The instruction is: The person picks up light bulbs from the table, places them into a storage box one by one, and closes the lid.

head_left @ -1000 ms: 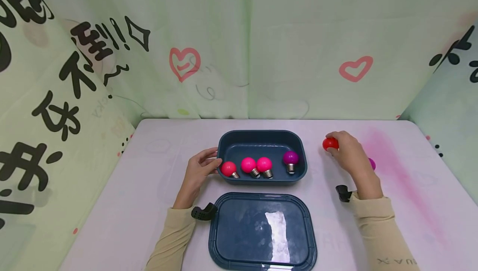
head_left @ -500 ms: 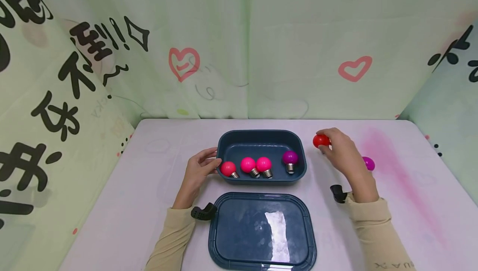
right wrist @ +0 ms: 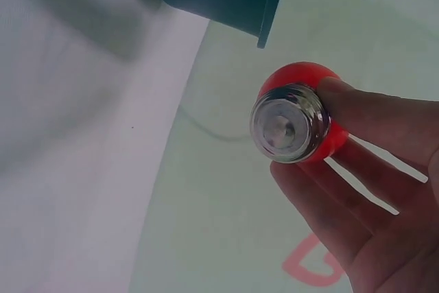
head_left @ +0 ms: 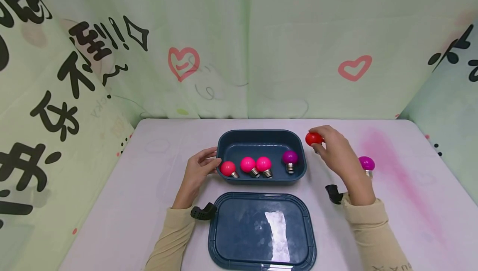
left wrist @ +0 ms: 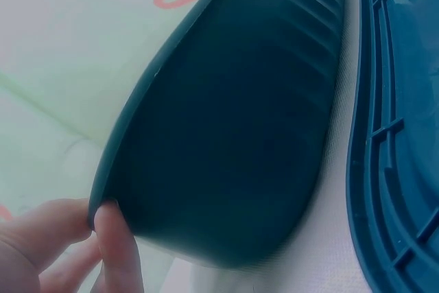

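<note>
My right hand (head_left: 335, 150) pinches a red light bulb (head_left: 313, 138) between thumb and fingers, just right of the dark blue container (head_left: 303, 155). In the right wrist view the bulb's metal screw base (right wrist: 285, 125) faces the camera. On the other side, my left hand (head_left: 201, 171) grips the container's left rim; in the left wrist view the thumb and fingers (left wrist: 118, 245) lie on either side of that rim. Inside the container lie a red bulb (head_left: 228, 168), two pink bulbs (head_left: 248, 164) and a purple bulb (head_left: 290, 156).
A dark blue lid (head_left: 246, 233) lies flat on the white table (head_left: 123, 221) in front of the container. Behind my right wrist another purple bulb (head_left: 367, 163) is partly hidden. Curtains (head_left: 284, 34) with drawings enclose the back and sides.
My right hand has moved left with the red bulb, closer to the container. More of the purple bulb behind the right wrist shows. The left hand stays at the rim.
</note>
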The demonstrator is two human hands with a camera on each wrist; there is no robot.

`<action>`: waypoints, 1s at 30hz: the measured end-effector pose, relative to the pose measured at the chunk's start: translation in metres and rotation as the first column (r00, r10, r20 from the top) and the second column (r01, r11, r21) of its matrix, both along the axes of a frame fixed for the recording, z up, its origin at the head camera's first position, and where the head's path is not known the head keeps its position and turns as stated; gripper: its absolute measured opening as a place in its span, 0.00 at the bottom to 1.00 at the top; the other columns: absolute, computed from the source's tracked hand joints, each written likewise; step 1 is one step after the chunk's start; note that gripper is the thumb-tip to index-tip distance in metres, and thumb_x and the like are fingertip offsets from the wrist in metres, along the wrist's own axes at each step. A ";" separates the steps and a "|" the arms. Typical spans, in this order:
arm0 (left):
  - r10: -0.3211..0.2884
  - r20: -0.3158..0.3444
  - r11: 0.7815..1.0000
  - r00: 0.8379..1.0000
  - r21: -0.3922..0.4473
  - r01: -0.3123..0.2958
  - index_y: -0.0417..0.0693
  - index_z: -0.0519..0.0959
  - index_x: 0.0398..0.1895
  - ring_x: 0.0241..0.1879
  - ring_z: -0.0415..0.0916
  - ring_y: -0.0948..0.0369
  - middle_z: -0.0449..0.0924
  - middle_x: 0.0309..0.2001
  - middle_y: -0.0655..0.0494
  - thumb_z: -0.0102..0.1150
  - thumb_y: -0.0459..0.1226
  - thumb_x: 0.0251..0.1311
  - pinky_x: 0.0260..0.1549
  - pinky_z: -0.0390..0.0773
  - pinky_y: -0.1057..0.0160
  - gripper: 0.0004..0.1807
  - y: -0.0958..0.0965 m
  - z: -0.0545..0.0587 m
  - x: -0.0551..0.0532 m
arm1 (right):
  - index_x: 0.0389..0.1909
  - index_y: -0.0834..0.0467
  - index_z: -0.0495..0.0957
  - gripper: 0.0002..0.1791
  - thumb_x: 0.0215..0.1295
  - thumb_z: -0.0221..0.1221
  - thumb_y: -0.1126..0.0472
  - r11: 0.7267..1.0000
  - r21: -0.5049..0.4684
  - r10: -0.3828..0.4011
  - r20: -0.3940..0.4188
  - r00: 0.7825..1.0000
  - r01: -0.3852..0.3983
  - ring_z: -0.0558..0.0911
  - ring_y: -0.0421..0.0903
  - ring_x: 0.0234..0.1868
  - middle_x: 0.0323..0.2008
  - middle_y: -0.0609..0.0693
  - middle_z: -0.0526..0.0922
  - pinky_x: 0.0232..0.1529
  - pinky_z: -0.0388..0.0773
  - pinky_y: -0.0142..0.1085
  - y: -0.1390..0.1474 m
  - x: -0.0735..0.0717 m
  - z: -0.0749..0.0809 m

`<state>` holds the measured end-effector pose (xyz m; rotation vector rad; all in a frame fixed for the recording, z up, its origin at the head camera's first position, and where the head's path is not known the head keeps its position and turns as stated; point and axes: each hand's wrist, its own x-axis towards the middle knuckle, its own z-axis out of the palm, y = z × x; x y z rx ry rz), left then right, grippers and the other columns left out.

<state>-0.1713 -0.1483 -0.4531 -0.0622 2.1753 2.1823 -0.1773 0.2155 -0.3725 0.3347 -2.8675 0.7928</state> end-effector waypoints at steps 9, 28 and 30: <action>-0.003 -0.002 1.000 1.000 -0.002 0.003 0.38 0.75 0.62 0.41 0.79 0.63 0.75 0.57 0.38 0.65 0.31 0.62 0.34 0.83 0.68 0.25 0.000 0.000 0.000 | 0.60 0.68 0.73 0.26 0.59 0.65 0.74 0.999 -0.006 0.035 -0.006 0.999 -0.035 0.75 0.65 0.56 0.56 0.67 0.75 0.53 0.77 0.60 -0.013 0.002 0.006; -0.007 -0.004 1.000 1.000 0.001 0.007 0.39 0.75 0.63 0.42 0.79 0.62 0.76 0.57 0.38 0.65 0.32 0.62 0.34 0.84 0.68 0.25 -0.001 -0.002 -0.001 | 0.57 0.67 0.75 0.22 0.60 0.65 0.73 0.995 0.010 0.100 -0.012 0.995 -0.100 0.76 0.62 0.58 0.57 0.64 0.77 0.55 0.78 0.56 -0.044 0.001 -0.001; -0.007 -0.005 1.000 1.000 0.001 0.007 0.39 0.75 0.63 0.42 0.79 0.62 0.76 0.57 0.38 0.66 0.32 0.62 0.34 0.84 0.68 0.25 -0.001 -0.002 -0.001 | 0.57 0.67 0.76 0.23 0.60 0.65 0.73 0.995 0.014 0.099 -0.006 0.995 -0.099 0.76 0.62 0.58 0.57 0.64 0.77 0.54 0.79 0.56 -0.048 0.000 -0.003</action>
